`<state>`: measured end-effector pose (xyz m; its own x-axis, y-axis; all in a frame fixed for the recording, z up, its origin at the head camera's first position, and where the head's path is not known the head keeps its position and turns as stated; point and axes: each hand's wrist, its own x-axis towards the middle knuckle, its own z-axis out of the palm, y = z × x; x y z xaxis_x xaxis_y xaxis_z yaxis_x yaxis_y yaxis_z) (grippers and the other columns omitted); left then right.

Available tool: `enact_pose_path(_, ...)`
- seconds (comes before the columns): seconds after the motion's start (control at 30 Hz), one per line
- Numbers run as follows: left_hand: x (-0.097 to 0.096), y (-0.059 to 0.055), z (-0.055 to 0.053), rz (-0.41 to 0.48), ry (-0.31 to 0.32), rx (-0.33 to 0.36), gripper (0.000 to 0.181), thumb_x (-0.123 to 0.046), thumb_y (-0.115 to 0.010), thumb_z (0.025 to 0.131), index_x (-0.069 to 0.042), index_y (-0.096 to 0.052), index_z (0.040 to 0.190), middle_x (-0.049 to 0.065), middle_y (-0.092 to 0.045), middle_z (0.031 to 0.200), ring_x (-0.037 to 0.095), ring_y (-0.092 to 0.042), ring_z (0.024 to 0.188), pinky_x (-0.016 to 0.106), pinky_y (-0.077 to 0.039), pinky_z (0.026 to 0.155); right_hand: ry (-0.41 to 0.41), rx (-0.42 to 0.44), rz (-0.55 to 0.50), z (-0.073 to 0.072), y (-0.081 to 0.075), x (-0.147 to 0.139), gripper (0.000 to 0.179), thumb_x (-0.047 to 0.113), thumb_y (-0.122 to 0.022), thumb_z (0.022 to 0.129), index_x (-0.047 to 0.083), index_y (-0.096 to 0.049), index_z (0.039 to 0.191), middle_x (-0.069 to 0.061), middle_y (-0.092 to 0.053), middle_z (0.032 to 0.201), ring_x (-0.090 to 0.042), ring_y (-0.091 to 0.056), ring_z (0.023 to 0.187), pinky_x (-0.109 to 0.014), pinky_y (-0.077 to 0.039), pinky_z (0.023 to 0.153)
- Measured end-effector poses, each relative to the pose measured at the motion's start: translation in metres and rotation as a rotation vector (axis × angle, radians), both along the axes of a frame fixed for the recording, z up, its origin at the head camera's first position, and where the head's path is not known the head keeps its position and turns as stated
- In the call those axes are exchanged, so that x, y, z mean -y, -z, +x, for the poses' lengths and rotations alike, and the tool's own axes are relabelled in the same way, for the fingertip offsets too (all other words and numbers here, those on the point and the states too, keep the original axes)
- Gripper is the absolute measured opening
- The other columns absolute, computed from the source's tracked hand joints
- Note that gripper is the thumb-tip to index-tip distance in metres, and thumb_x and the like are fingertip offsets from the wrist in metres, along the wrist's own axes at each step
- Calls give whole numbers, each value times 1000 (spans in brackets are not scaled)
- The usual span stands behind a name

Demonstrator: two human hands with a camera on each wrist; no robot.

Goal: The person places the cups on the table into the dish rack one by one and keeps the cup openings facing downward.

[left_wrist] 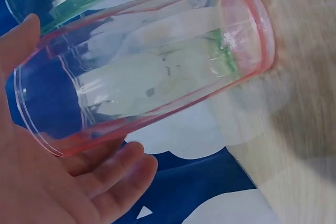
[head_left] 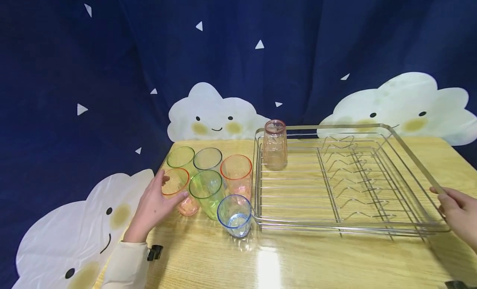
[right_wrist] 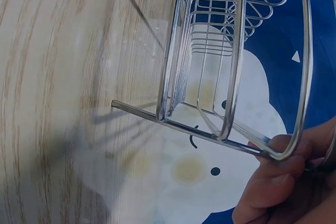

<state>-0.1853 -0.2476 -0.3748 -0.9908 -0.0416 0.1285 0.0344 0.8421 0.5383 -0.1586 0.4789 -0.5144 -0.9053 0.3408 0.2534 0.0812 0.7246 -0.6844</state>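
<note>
Straddling an upright orange-rimmed tumbler (left_wrist: pixel 152 72) on the wooden table (head_left: pixel 305 264), the left hand (head_left: pixel 154 204) has fingers wide, contact uncertain; the right hand (head_left: pixel 460 212) grips the wire dish rack (head_left: pixel 415 161). Crowding is the likely hazard: a sideways thumb could topple the adjacent green tumbler (head_left: pixel 207 194).

We log pale wood-grain tbl (head_left: pixel 305 262), glare patch at front. On L side, six clear tumblers, upright, close-packed: yel-grn cup (head_left: pixel 180 159) & grey-rim cup (head_left: pixel 207 159) at back; L orange cup (head_left: pixel 176 184), grn cup (head_left: pixel 206 190), R orange cup (head_left: pixel 236 175) mid; blue cup (head_left: pixel 234 217) front. Just beside, on R, we note lg steel wire rack (head_left: pixel 325 185).
</note>
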Motion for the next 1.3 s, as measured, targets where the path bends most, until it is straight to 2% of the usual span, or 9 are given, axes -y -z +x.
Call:
enact_pose_path(0.17, -2, 4, -1, 20, -23, 10, 93, -51, -73, 84, -2, -29, 150, 21, -53, 135, 40, -56, 121, 55, -47, 96, -47, -76, -87, 4, 0, -1, 45, 23, -36, 107, 66, -43, 113, 21, -43, 64, -11, -31, 41, -31, -23, 35)
enact_pose_path(0.3, -4, 3, -2, 22, -34, 18, 93, -52, -72, 83, -3, -30, 150, 18, -52, 135, 37, -56, 119, 52, -49, 94, -71, -111, -137, 5, -2, 0, 44, 22, -37, 107, 66, -45, 110, 18, -42, 61, -9, -30, 42, -32, -22, 36)
enact_pose_path(0.47, -6, -9, -1, -55, -74, 46, 97, -58, -72, 79, -1, -34, 148, 19, -58, 132, 37, -58, 117, 51, -49, 91, -1, -14, -35, 5, -3, 7, 39, 29, -32, 108, 63, -39, 127, 14, -42, 64, -11, -34, 48, -30, -27, 40)
enact_pose_path(0.57, -7, -17, 0, -130, -64, 67, 98, -58, -71, 79, 2, -34, 147, 24, -58, 132, 41, -58, 119, 55, -48, 92, 31, 34, 8, 6, -3, 10, 39, 32, -30, 108, 54, -38, 139, 14, -45, 67, -11, -36, 52, -29, -29, 42)
enact_pose_path(0.7, -9, -23, 0, -194, -22, 113, 97, -54, -68, 81, 4, -30, 150, 29, -50, 140, 46, -50, 128, 59, -44, 100, 39, 38, 11, 6, -2, 10, 40, 32, -29, 108, 50, -38, 142, 15, -46, 67, -12, -36, 48, -29, -30, 40)
enact_pose_path(0.77, -10, -25, -1, -208, -14, 138, 96, -50, -67, 82, 5, -29, 149, 30, -46, 143, 47, -47, 130, 60, -43, 102, 41, 32, 12, 5, 0, 9, 39, 32, -29, 108, 55, -37, 139, 15, -46, 66, -12, -35, 47, -29, -30, 39)
enact_pose_path(0.93, -11, -24, 1, -204, -24, 164, 92, -46, -66, 82, 9, -30, 146, 32, -46, 141, 46, -48, 128, 59, -44, 100, 36, 8, 19, -1, 4, 6, 38, 31, -32, 108, 49, -41, 140, 16, -47, 65, -5, -39, 52, -28, -31, 41)
enact_pose_path(1.1, -9, -18, 3, -173, -15, 128, 103, -60, -65, 84, 9, -26, 149, 33, -46, 140, 48, -49, 128, 61, -43, 101, 19, 21, 25, 0, 3, 3, 40, 35, -28, 108, 48, -37, 144, 7, -44, 63, -14, -32, 44, -32, -27, 39)
enact_pose_path(1.3, -8, -14, 2, -172, -40, 98, 107, -72, -61, 81, 4, -28, 149, 29, -48, 138, 47, -52, 125, 61, -46, 96, 27, 28, 9, 4, -4, 7, 38, 37, -27, 108, 59, -35, 138, 11, -44, 65, -17, -30, 41, -32, -27, 38)
